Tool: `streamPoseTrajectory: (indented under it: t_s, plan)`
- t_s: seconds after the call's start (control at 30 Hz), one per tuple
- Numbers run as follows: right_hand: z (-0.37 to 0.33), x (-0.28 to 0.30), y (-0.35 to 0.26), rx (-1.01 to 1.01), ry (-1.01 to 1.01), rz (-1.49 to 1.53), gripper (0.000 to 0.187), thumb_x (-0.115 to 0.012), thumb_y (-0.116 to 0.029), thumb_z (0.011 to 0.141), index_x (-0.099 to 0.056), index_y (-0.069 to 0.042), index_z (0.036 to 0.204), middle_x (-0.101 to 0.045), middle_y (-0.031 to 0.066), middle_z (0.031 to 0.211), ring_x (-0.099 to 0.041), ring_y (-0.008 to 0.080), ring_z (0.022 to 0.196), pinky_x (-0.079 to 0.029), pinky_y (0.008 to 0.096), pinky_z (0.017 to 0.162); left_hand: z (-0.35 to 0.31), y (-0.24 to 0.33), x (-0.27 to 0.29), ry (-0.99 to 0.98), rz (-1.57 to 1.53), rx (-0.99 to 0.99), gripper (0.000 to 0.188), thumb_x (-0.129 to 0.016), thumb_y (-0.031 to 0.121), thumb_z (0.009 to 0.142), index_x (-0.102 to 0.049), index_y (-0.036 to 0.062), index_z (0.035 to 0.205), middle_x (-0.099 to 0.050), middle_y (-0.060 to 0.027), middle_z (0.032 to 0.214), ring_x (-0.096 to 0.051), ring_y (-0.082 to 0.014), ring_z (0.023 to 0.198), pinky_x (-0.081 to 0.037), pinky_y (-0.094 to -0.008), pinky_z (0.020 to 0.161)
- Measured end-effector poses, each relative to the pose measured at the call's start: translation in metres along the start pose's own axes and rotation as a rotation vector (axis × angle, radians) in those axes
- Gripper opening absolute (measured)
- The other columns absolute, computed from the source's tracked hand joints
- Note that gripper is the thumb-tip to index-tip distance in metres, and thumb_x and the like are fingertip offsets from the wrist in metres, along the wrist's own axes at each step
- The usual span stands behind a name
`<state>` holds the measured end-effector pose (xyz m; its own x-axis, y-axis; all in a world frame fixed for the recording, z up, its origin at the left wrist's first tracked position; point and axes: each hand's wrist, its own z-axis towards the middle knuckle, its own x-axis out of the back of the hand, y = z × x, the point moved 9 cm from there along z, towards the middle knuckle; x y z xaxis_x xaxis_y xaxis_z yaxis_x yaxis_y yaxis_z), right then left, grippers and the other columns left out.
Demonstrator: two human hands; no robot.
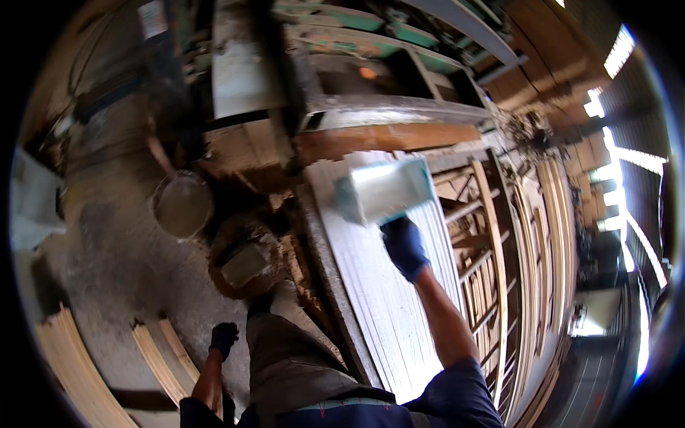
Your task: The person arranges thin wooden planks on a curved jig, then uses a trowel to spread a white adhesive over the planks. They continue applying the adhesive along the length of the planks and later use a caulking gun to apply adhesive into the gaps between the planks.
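Note:
My right hand point(405, 248), in a blue glove, is closed on the near edge of a pale blue box-shaped container point(389, 191). The container is blurred and tilted, with its whitish inside showing. It is over the far part of a row of whitish strips point(389, 299) laid side by side on a bench. Whether it touches the strips I cannot tell. My left hand point(225, 339), in a dark glove, hangs low at my left side with loosely bent fingers. Nothing shows in it.
A round bucket point(246, 264) with a pale block in it stands left of the bench. Beyond it is a round pan point(183, 205) with a handle. Wooden strips point(85, 371) lie at lower left, and more point(553, 235) at right. A machine frame point(399, 107) borders the far end.

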<state>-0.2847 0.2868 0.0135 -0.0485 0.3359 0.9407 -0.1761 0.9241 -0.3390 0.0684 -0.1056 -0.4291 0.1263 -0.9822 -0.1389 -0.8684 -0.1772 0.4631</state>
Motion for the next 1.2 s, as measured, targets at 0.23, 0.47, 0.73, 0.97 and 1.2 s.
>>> streamPoseTrajectory:
  t_s: [0.23, 0.47, 0.73, 0.97, 1.2]
  plan:
    - [0.131, 0.027, 0.010, -0.110, 0.173, 0.228, 0.023, -0.050, -0.022, 0.089, -0.061, -0.002, 0.093, -0.062, 0.0264, 0.089, -0.058, 0.0445, 0.086, -0.047, 0.0490, 0.069, -0.023, 0.114, -0.070, -0.106, 0.188, -0.221, 0.020, -0.054, 0.019, 0.090, -0.064, 0.0057, 0.101, -0.067, -0.0098, 0.087, -0.063, -0.0207, 0.068, -0.049, -0.0319, 0.055]
    - [0.050, 0.068, 0.061, -0.316, -0.031, 0.310, 0.013, -0.051, -0.014, 0.086, -0.056, -0.003, 0.092, -0.058, 0.0130, 0.071, -0.058, 0.0250, 0.062, -0.046, 0.0389, 0.062, -0.018, -0.022, 0.059, 0.105, 0.109, 0.150, 0.023, -0.056, 0.031, 0.088, -0.059, 0.0127, 0.074, -0.060, -0.0051, 0.070, -0.056, -0.0239, 0.060, -0.045, -0.0411, 0.055]
    - [0.142, 0.040, 0.121, -0.279, 0.136, 0.442, 0.026, -0.054, -0.028, 0.090, -0.066, -0.006, 0.097, -0.065, 0.0145, 0.078, -0.061, 0.0260, 0.066, -0.049, 0.0362, 0.057, -0.026, -0.031, 0.013, -0.096, 0.188, 0.129, 0.019, -0.056, 0.015, 0.088, -0.063, 0.0053, 0.102, -0.068, -0.0083, 0.083, -0.064, -0.0225, 0.064, -0.052, -0.0347, 0.061]
    - [0.048, 0.080, 0.190, -0.370, -0.031, 0.304, 0.024, -0.060, -0.026, 0.087, -0.066, -0.012, 0.105, -0.060, 0.0044, 0.066, -0.058, 0.0143, 0.053, -0.050, 0.0287, 0.045, -0.038, -0.003, -0.053, -0.248, 0.437, -0.235, 0.031, -0.065, 0.013, 0.075, -0.064, 0.0039, 0.104, -0.068, -0.0103, 0.095, -0.065, -0.0226, 0.085, -0.053, -0.0334, 0.072]
    - [-0.199, 0.115, 0.236, -0.470, -0.230, 0.115, 0.023, -0.053, -0.025, 0.090, -0.058, -0.004, 0.095, -0.060, 0.0054, 0.072, -0.055, 0.0143, 0.059, -0.046, 0.0282, 0.046, -0.032, -0.062, -0.093, -0.319, 0.537, -0.057, 0.028, -0.051, 0.022, 0.092, -0.059, 0.0031, 0.111, -0.067, -0.0113, 0.089, -0.063, -0.0192, 0.067, -0.046, -0.0284, 0.050]
